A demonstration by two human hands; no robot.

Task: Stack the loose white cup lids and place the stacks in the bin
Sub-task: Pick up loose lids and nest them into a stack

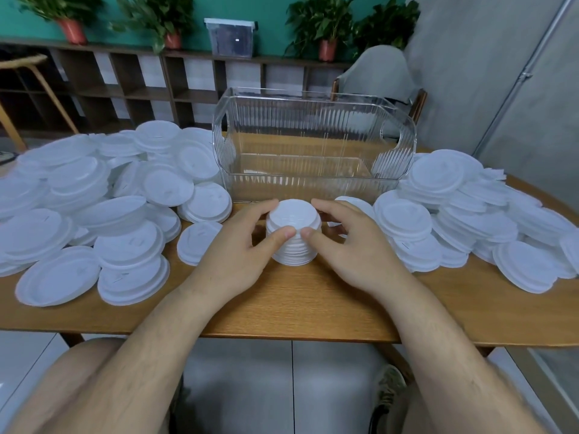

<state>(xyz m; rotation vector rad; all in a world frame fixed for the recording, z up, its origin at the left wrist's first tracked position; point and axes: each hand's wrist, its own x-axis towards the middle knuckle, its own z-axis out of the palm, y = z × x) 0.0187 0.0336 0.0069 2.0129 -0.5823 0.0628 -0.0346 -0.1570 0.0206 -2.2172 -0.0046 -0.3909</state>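
Squaring the stack of lids (294, 216) looks like the job in hand, doesn't it?

— I'd judge so. It stands upright on the table (313, 303), just in front of the clear bin (313, 126), and the rims lower down look slightly uneven. Press inward evenly from both sides, gently, so the lids nest flush; squeeze hard and thin plastic like that may buckle, or the column may pop sideways.

— Where is it relative to the fingers?

— Right between them. The left hand (238, 249) curls round its left side, the right hand (357, 245) round its right, both holding it. The two thumbs (282, 235) touch its near face, almost meeting; the fingertips reach round the far side at the top lid's edge.

— And then into the bin?

— Probably: lift it with that same two-sided hold and set it down upright. The bin appears to hold nothing so far, so the task seems early. A left heap (94, 198) of loose lids and a right heap (470, 211) flank it on the table.
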